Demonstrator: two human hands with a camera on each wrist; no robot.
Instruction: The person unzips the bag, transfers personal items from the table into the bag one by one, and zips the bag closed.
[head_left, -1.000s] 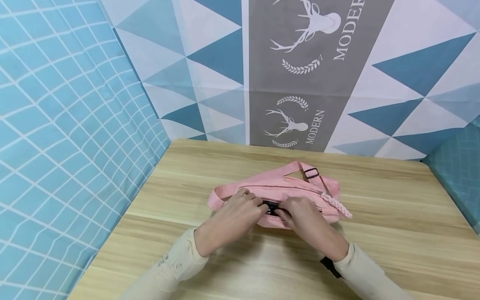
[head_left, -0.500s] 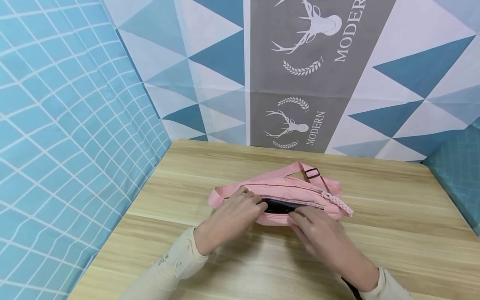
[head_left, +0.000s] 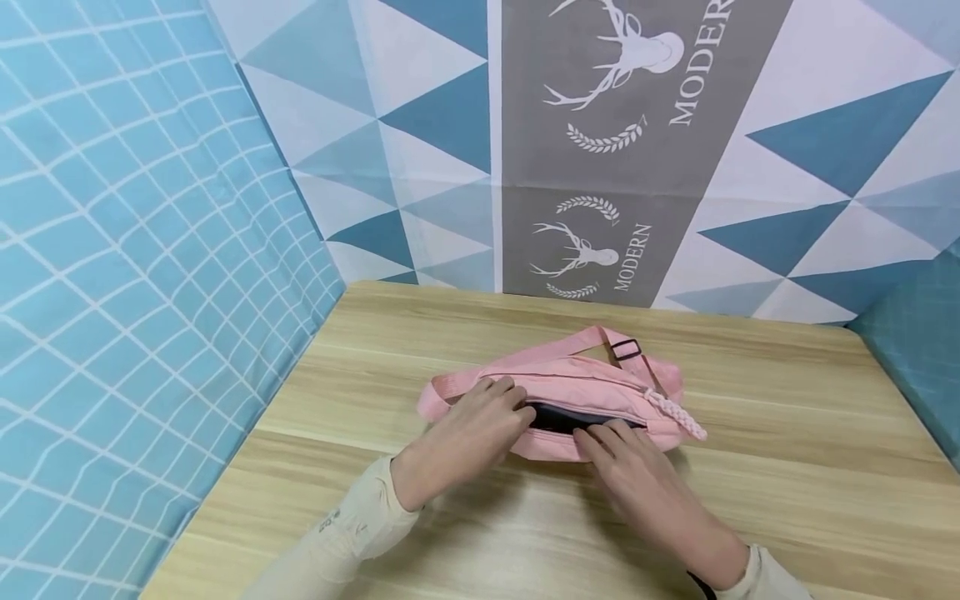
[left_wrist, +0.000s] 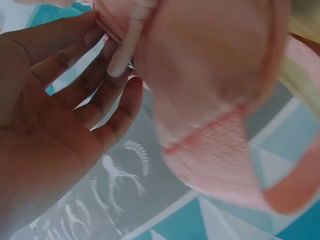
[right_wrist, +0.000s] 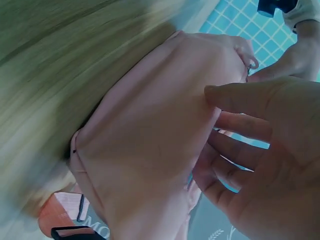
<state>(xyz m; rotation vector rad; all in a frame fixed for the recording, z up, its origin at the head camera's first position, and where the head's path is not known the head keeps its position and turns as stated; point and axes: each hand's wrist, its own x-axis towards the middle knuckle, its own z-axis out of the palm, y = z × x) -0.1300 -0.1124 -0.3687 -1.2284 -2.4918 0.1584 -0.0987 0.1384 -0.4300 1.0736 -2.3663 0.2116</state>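
A pink waist bag (head_left: 555, 383) lies on the wooden table, its front zip pocket gaping. Something black and smooth (head_left: 558, 418) shows inside that pocket; its kind is hidden. At the left end of the opening, my left hand (head_left: 468, 433) pinches the bag's edge beside the zip. In the left wrist view a pink cord pull (left_wrist: 131, 45) hangs by its fingers. My right hand (head_left: 641, 479) holds the front lip of the pocket. Its thumb (right_wrist: 225, 97) presses the outer fabric in the right wrist view, while the other fingers reach over the rim.
The bag's pink strap (head_left: 551, 343) loops behind it, with a black slider buckle (head_left: 625, 348). A braided pink cord (head_left: 675, 412) hangs at the right end. Wooden tabletop (head_left: 787, 467) surrounds the bag, with a patterned backdrop (head_left: 435, 125) behind.
My right hand has moved right from beside the left hand to the pocket's front lip. More of the opening and the black thing inside now shows. My left hand has stayed nearly still.
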